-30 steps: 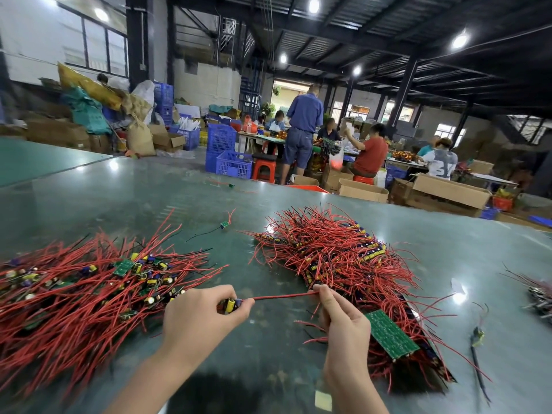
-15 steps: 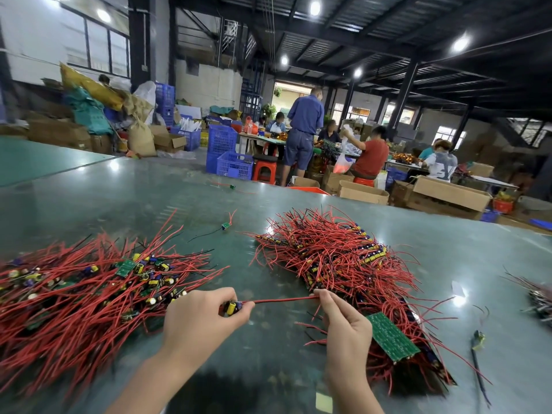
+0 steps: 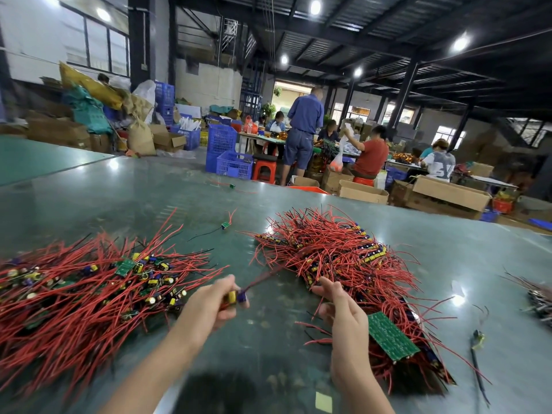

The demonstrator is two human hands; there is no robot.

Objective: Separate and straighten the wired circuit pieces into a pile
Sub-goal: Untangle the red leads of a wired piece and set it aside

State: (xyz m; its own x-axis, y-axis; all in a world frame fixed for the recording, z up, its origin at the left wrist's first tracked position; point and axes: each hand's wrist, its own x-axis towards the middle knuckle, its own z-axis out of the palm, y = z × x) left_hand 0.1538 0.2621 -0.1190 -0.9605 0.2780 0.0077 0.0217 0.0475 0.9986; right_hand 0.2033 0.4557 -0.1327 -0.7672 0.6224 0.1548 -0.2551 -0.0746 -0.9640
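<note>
My left hand (image 3: 210, 306) grips a wired circuit piece (image 3: 236, 296) by its board end with the yellow capacitor; its red wire trails up to the right, blurred. My right hand (image 3: 343, 312) hovers open beside it, fingers apart, at the near edge of the tangled heap of red-wired pieces (image 3: 343, 258). A spread pile of red-wired pieces (image 3: 74, 288) lies on the left of the table, just left of my left hand. A bare green circuit board (image 3: 388, 336) rests on the heap by my right wrist.
The glossy green table (image 3: 119, 204) carries single stray pieces at the middle (image 3: 225, 225) and far edge (image 3: 231, 186), a loose black lead (image 3: 478, 354) at the right, and another bundle (image 3: 537, 300) at the right edge. Several people work at tables beyond, among boxes and blue crates.
My right hand has let go of the red wire and opened. My left hand has swung the piece, so the wire now points up and right instead of lying stretched between both hands.
</note>
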